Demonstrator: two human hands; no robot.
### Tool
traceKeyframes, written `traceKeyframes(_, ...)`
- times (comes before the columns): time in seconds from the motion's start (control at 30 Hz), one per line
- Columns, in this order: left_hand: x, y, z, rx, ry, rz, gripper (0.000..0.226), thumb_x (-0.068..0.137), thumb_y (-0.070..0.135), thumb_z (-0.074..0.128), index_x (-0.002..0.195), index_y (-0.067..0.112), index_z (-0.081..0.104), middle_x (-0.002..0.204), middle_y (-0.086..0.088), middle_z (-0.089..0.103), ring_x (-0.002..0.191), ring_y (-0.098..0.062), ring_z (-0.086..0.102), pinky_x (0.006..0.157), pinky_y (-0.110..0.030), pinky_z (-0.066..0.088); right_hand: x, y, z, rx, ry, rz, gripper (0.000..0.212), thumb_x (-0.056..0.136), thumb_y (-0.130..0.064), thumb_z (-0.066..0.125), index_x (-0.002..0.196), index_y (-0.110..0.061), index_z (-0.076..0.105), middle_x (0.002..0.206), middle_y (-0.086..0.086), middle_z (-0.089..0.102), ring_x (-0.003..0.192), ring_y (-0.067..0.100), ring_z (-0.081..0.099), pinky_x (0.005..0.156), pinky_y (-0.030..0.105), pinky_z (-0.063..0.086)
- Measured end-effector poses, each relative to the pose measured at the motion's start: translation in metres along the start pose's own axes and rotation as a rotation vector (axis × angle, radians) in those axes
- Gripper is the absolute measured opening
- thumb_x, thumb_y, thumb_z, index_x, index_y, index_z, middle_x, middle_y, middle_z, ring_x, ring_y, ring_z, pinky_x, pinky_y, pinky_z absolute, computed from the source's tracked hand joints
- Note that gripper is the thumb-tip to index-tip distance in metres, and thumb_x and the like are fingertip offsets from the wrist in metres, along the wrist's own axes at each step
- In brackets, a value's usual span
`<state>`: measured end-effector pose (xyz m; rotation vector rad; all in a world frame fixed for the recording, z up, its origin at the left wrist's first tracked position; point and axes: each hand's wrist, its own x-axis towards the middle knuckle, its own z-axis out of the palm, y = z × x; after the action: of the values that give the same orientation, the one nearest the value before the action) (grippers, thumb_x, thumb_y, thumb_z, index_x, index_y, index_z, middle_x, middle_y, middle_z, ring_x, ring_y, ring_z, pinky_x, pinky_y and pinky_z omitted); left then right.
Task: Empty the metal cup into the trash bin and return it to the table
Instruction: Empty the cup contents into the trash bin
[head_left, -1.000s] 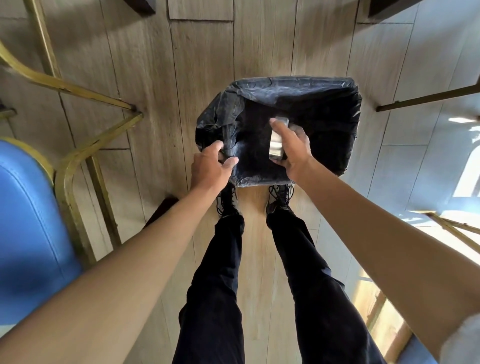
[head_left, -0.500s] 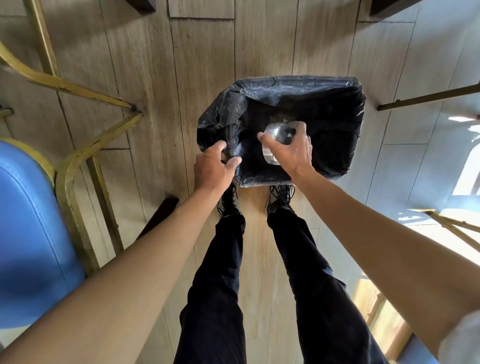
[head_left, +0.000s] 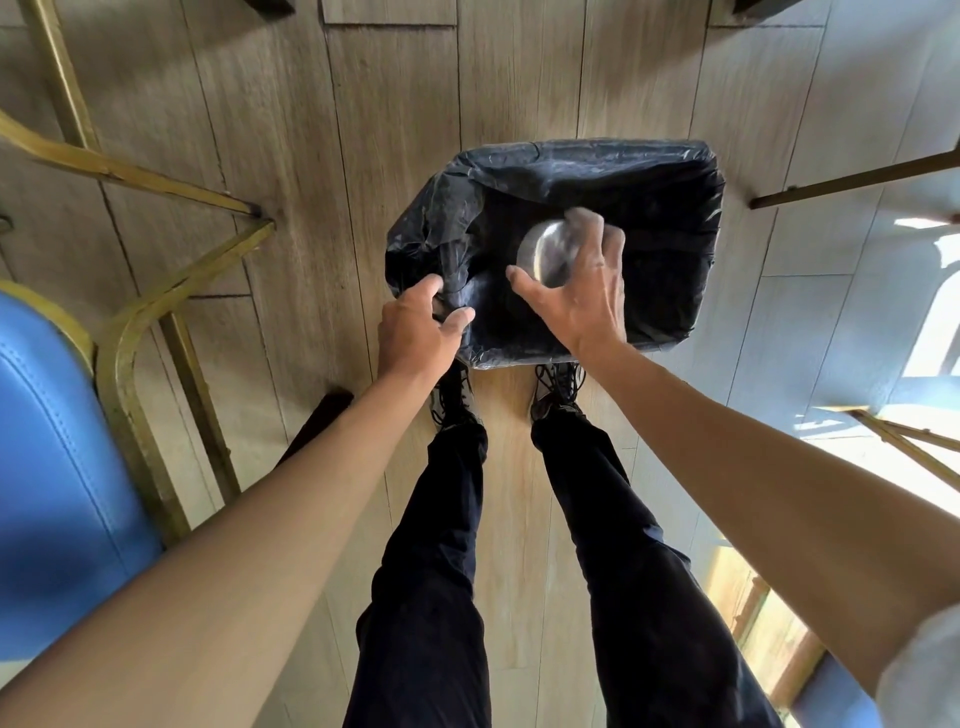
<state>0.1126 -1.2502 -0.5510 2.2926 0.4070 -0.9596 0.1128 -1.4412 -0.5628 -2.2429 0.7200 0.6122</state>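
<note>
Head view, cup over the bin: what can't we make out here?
- Cup mouth and contents: head view, only its metal base faces the camera; right hand wraps the rest.
- Right fingertips: motion-blurred.
- Bin bottom: dark liner and shadow hide any trash.
- Liner edge under the left hand: covered by the fingers.
- Table: out of frame.

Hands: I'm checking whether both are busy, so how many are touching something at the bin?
2: the left hand grips the black bin liner at its near rim; the right hand holds the metal cup over the opening.
</note>
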Motion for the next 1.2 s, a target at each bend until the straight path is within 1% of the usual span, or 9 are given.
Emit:
traceKeyframes(0.17,0.002,-0.002,-0.001,0.002,-0.016,-0.002,0.045,0.091,0.035,0.074,0.123,0.006,0.062,0.080,-0.006,0.075,0.070,-0.020,0.075,0.072,-0.031,0.057,0.002,-0.001,0.001,-0.068,-0.056,0.006,0.086,0.071,-0.051,0.084,0.141,-0.023,0.041,0.139,0.013,0.041,0.127,0.034,0.050,0.097,0.048,0.055)
traceKeyframes(0.57,0.006,-0.009,-0.003,-0.009,-0.046,0.047,0.041,0.091,0.034,0.074,0.113,0.002,0.060,0.081,-0.013,0.071,0.063,-0.027,0.073,0.041,-0.006,0.038,-0.004,0.007,-0.002,-0.040,-0.004,0.006,0.098,0.071,-0.052,0.086,0.143,-0.010,0.035,0.142,0.013,0.040,0.132,0.031,0.045,0.102,0.041,0.052)
traceKeyframes(0.67,0.003,-0.007,-0.005,-0.008,-0.053,0.040,0.045,0.092,0.031,0.074,0.121,-0.001,0.060,0.073,-0.005,0.062,0.058,-0.024,0.066,0.042,-0.003,0.037,-0.005,0.009,-0.001,-0.052,-0.049,0.050,0.097,0.070,-0.050,0.087,0.143,-0.011,0.035,0.142,0.013,0.039,0.133,0.031,0.045,0.103,0.044,0.053)
traceKeyframes(0.77,0.002,-0.007,-0.006,0.012,-0.049,0.034,0.055,0.094,0.034,0.073,0.137,0.004,0.057,0.105,-0.012,0.070,0.076,-0.016,0.067,0.063,-0.009,0.046,-0.005,0.009,-0.003,-0.014,-0.059,0.060,0.096,0.070,-0.051,0.088,0.141,-0.013,0.035,0.142,0.011,0.040,0.130,0.030,0.048,0.101,0.043,0.054)
traceKeyframes(0.83,0.001,-0.004,-0.008,0.009,-0.052,0.031,0.056,0.094,0.035,0.072,0.139,0.007,0.055,0.117,-0.013,0.069,0.082,-0.015,0.067,0.071,-0.020,0.049,-0.003,0.007,-0.006,0.069,-0.086,0.121,0.094,0.070,-0.053,0.088,0.140,-0.014,0.037,0.139,0.008,0.043,0.122,0.025,0.051,0.099,0.040,0.053)
traceKeyframes(0.97,-0.001,0.000,-0.008,0.022,-0.060,0.019,0.051,0.094,0.034,0.072,0.135,0.006,0.057,0.106,-0.009,0.068,0.078,-0.015,0.067,0.068,-0.021,0.047,0.011,0.009,-0.024,0.434,-0.066,0.408,0.086,0.065,-0.059,0.088,0.132,-0.021,0.050,0.123,0.001,0.062,0.110,0.018,0.064,0.096,0.041,0.059)
traceKeyframes(1.07,0.001,-0.002,-0.008,0.032,-0.058,0.012,0.048,0.093,0.037,0.073,0.125,0.004,0.060,0.106,-0.015,0.071,0.078,-0.016,0.071,0.064,-0.020,0.044,0.015,0.011,-0.048,0.841,-0.208,0.570,0.052,0.076,-0.056,0.079,0.114,-0.023,0.066,0.102,-0.001,0.075,0.101,0.021,0.072,0.094,0.045,0.062)
traceKeyframes(1.13,0.001,-0.002,-0.008,0.032,-0.059,0.011,0.047,0.093,0.038,0.072,0.124,0.005,0.061,0.104,-0.016,0.073,0.078,-0.021,0.073,0.064,-0.023,0.046,0.016,0.019,-0.062,1.050,-0.274,0.615,0.046,0.087,-0.057,0.070,0.118,-0.023,0.069,0.112,0.003,0.076,0.105,0.024,0.072,0.096,0.048,0.059)
traceKeyframes(1.2,-0.001,-0.001,-0.007,0.018,-0.056,0.007,0.045,0.094,0.036,0.072,0.126,0.006,0.061,0.095,-0.016,0.074,0.077,-0.028,0.074,0.063,-0.028,0.050,0.017,0.031,-0.072,1.214,-0.328,0.661,0.066,0.086,-0.063,0.067,0.136,-0.021,0.062,0.133,0.011,0.071,0.118,0.031,0.071,0.092,0.046,0.060)
